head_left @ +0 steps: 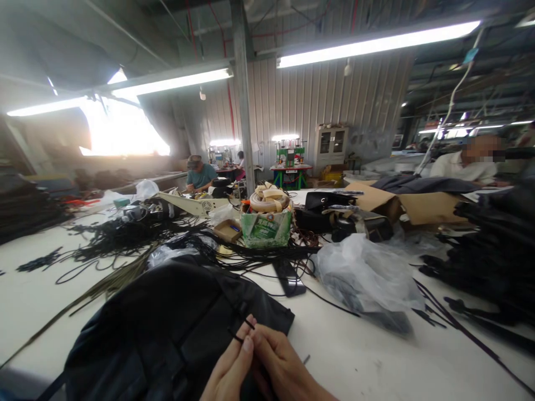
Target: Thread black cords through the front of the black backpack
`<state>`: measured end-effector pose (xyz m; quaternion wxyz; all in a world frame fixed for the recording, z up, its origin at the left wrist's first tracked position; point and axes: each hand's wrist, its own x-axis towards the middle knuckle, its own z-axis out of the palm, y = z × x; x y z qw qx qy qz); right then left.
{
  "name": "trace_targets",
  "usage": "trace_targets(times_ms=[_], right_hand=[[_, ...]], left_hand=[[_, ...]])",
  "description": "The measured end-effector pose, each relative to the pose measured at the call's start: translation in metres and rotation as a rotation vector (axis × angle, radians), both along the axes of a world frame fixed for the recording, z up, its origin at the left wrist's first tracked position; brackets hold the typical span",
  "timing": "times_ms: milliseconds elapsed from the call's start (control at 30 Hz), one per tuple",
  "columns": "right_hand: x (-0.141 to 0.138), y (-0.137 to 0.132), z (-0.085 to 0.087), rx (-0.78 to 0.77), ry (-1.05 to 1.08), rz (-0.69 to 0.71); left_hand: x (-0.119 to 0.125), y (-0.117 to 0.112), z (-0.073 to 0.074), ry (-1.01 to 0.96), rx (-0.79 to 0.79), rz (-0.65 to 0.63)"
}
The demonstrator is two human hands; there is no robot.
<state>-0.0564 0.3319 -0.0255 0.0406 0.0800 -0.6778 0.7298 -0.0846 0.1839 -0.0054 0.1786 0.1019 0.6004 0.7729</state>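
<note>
A large black bag [163,323] lies on the white table right in front of me. Over its right side my two hands meet, fingertips pinched together. A short piece of thin black cord [249,323] shows at the fingers, with one part sticking up above them and another crossing the left fingers. My left hand [232,359] grips this cord between thumb and fingers. Pressed against it, my right hand [278,356] is closed on the cord too. The rest of the cord is hidden by the fingers. Beyond the bag lies a dark phone [289,278].
A green box [266,227] with rolls of tape or webbing stands mid-table, black cords [121,236] tangled at its left. Right of it are a clear plastic bag [363,273] and a black fabric heap [493,256]. Co-workers sit at far left [202,175] and right [463,161].
</note>
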Motion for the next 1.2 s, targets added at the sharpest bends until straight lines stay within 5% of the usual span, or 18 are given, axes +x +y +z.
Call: trace_targets(times_ms=[267,600,1200], right_hand=[[-0.003,0.001,-0.004,0.135,0.084,-0.046],[0.0,0.0,-0.001,0.174,0.128,0.015],[0.0,0.002,0.002,0.306,0.235,0.018]], left_hand=[[-0.028,-0.004,-0.001,0.114,-0.031,-0.143],[-0.002,0.0,0.01,0.101,0.023,0.173],[0.005,-0.006,0.006,0.025,0.129,0.222]])
